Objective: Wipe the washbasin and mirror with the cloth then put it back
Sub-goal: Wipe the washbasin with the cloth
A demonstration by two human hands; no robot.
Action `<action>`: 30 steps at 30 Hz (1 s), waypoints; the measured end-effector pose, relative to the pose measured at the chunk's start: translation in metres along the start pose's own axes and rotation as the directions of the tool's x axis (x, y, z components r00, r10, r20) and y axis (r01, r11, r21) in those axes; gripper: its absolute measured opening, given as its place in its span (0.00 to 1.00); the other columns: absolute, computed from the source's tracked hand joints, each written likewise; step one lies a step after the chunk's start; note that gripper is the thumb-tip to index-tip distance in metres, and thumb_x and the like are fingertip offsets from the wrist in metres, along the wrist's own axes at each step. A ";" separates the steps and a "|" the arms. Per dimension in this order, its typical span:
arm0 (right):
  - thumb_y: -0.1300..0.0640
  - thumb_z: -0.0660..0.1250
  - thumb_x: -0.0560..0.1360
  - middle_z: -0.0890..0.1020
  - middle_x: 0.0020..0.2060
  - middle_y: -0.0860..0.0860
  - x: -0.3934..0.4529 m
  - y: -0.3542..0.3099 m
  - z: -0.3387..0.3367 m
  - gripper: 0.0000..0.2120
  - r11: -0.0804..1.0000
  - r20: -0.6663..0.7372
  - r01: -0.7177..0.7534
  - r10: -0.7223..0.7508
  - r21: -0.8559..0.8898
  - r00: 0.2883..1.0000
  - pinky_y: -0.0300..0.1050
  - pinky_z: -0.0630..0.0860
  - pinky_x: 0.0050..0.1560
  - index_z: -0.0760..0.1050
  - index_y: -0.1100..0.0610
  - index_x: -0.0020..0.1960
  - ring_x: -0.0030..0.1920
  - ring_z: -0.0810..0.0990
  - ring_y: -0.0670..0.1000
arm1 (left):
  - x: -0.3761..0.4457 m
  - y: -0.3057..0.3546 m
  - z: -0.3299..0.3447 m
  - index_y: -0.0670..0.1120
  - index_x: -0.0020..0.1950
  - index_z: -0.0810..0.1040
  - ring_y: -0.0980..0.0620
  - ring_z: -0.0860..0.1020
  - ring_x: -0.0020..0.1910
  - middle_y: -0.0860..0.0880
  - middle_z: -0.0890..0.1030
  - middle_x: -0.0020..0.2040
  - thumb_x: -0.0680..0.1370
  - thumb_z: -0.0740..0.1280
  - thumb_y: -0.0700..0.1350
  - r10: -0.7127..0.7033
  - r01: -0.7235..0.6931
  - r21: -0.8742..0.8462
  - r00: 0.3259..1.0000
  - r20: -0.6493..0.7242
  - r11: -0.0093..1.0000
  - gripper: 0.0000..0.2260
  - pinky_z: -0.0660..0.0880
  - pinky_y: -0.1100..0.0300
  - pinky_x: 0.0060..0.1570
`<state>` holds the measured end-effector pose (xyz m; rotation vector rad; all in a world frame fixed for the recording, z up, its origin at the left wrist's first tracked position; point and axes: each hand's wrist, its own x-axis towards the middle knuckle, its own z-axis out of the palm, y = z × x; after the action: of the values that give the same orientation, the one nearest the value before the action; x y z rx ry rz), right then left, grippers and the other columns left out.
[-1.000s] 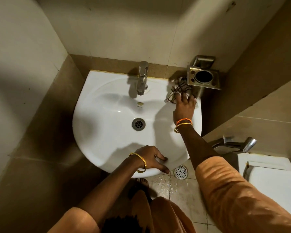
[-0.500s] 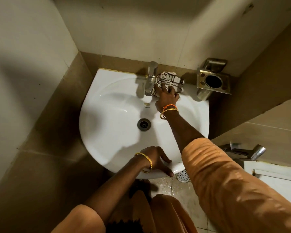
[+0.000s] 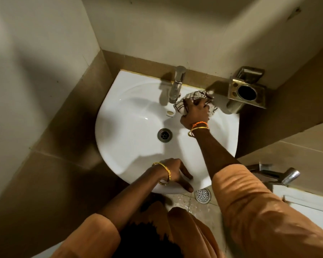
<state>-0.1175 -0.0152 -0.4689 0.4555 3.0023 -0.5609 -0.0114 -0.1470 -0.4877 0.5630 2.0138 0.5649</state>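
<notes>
The right hand (image 3: 195,113) presses a bunched white cloth (image 3: 194,96) with dark stripes, fingers curled over it, onto the back rim of the white washbasin (image 3: 131,146), just right of the metal tap (image 3: 176,85). The left hand (image 3: 172,173) rests on the near rim, fingers spread and holding nothing. Small print below the tap is too blurred to read. A metal holder (image 3: 247,94) is mounted right of the basin.
</notes>
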 end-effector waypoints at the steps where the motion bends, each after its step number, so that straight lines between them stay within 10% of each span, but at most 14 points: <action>1: 0.58 0.69 0.67 0.62 0.68 0.62 0.000 -0.013 0.004 0.31 1.000 -0.004 0.007 -0.007 0.001 1.000 0.59 0.72 0.58 0.68 0.50 0.68 0.63 0.66 0.67 | 0.000 0.000 0.000 0.59 0.55 0.81 0.51 0.77 0.54 0.55 0.79 0.56 0.59 0.76 0.64 -0.009 0.009 0.015 1.000 -0.005 1.000 0.27 0.73 0.58 0.47; 9: 0.60 0.66 0.70 0.68 0.65 0.61 -0.003 -0.016 0.017 0.26 0.980 -0.074 0.189 -0.193 -0.056 0.978 0.62 0.75 0.57 0.71 0.50 0.67 0.61 0.68 0.66 | -0.001 -0.004 0.001 0.59 0.57 0.80 0.51 0.76 0.56 0.54 0.79 0.60 0.61 0.75 0.64 0.016 -0.015 0.027 1.000 -0.006 1.000 0.26 0.75 0.56 0.50; 12: 0.64 0.66 0.68 0.69 0.64 0.61 -0.007 -0.010 0.029 0.27 0.994 -0.210 0.089 -0.074 0.064 0.975 0.61 0.76 0.56 0.72 0.50 0.66 0.61 0.68 0.66 | -0.009 -0.012 -0.006 0.52 0.61 0.79 0.50 0.77 0.59 0.51 0.79 0.63 0.67 0.75 0.56 0.027 -0.019 -0.124 0.998 0.060 0.992 0.24 0.74 0.58 0.56; 14: 0.67 0.65 0.67 0.67 0.65 0.62 -0.015 -0.023 0.044 0.30 0.979 -0.273 -0.009 0.065 0.203 0.960 0.60 0.75 0.58 0.71 0.50 0.67 0.62 0.67 0.66 | -0.021 -0.034 -0.022 0.46 0.59 0.80 0.50 0.80 0.56 0.47 0.81 0.59 0.69 0.76 0.49 -0.007 -0.044 -0.351 0.990 -0.142 0.935 0.20 0.76 0.59 0.56; 15: 0.69 0.64 0.66 0.65 0.65 0.63 -0.019 -0.032 0.051 0.31 0.955 -0.277 -0.057 0.141 0.291 0.951 0.59 0.73 0.58 0.71 0.52 0.67 0.63 0.67 0.66 | -0.028 -0.051 -0.032 0.44 0.57 0.81 0.48 0.80 0.55 0.45 0.83 0.57 0.70 0.74 0.46 -0.059 -0.105 -0.411 0.929 -0.367 0.906 0.16 0.76 0.57 0.57; 17: 0.73 0.62 0.64 0.64 0.63 0.63 -0.024 -0.046 0.063 0.32 0.863 -0.280 -0.090 0.258 0.498 0.925 0.53 0.72 0.61 0.69 0.57 0.66 0.61 0.68 0.64 | -0.040 -0.091 -0.054 0.44 0.52 0.83 0.44 0.80 0.54 0.45 0.84 0.52 0.71 0.68 0.44 -0.131 -0.158 -0.272 0.589 -0.798 0.949 0.11 0.74 0.55 0.59; 18: 0.74 0.61 0.63 0.63 0.62 0.63 -0.025 -0.052 0.068 0.32 0.798 -0.285 -0.082 0.306 0.597 0.908 0.50 0.71 0.62 0.69 0.59 0.66 0.60 0.69 0.62 | -0.047 -0.109 -0.066 0.45 0.51 0.82 0.42 0.79 0.55 0.45 0.83 0.52 0.71 0.66 0.44 -0.107 -0.082 -0.151 0.397 -0.912 0.985 0.11 0.71 0.55 0.59; 20: 0.75 0.59 0.61 0.61 0.59 0.59 -0.027 -0.059 0.075 0.31 0.670 -0.285 -0.039 0.368 0.742 0.885 0.47 0.71 0.64 0.68 0.63 0.64 0.57 0.70 0.58 | -0.059 -0.139 -0.090 0.43 0.57 0.79 0.39 0.75 0.60 0.41 0.79 0.58 0.71 0.65 0.45 -0.103 0.144 -0.070 0.240 -0.965 0.987 0.16 0.67 0.52 0.61; 27: 0.71 0.61 0.61 0.63 0.56 0.58 -0.018 -0.079 0.084 0.27 0.390 -0.277 0.009 0.637 0.921 0.719 0.30 0.70 0.61 0.66 0.70 0.61 0.49 0.74 0.47 | -0.067 -0.192 -0.148 0.43 0.65 0.76 0.43 0.77 0.62 0.41 0.79 0.63 0.77 0.65 0.42 -0.428 0.100 -0.440 0.495 -0.756 0.893 0.16 0.72 0.52 0.64; 30: 0.65 0.64 0.58 0.69 0.53 0.59 -0.009 -0.107 0.097 0.26 0.346 -0.295 0.043 0.721 0.937 0.626 0.56 0.72 0.62 0.66 0.68 0.56 0.52 0.73 0.60 | -0.073 -0.202 -0.159 0.45 0.65 0.76 0.46 0.79 0.59 0.44 0.81 0.61 0.74 0.69 0.37 -0.491 -0.008 -0.610 0.586 -0.645 0.792 0.19 0.74 0.48 0.63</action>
<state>-0.1412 -0.1478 -0.5217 1.7346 2.4974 -2.4441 -0.1498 -0.3762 -0.4868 -0.4596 2.4872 1.3385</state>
